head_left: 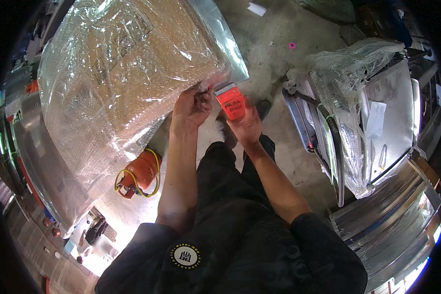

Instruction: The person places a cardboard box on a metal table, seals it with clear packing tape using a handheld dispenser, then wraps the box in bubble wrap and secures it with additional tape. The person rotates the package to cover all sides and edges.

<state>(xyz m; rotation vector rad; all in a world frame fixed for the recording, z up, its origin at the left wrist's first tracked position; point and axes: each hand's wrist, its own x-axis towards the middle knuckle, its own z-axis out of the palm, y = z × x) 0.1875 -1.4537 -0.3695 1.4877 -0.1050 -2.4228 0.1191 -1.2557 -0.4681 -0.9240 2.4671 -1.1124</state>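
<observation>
A big box wrapped in clear bubble wrap (pixel 117 78) fills the upper left. My left hand (pixel 192 107) pinches the wrap at the box's lower right corner. My right hand (pixel 245 125) holds a red tape dispenser (pixel 231 102) right beside that corner, its metal blade end toward the wrap. The two hands are almost touching. A shiny metal edge (pixel 225 39) runs along the box's right side.
A metal appliance part covered in loose plastic film (pixel 357 122) stands at the right. An orange gas cylinder with a yellow hose (pixel 141 172) lies on the concrete floor at the lower left. A stainless surface (pixel 397 220) sits at the lower right. A small pink ring (pixel 292 45) lies on the floor.
</observation>
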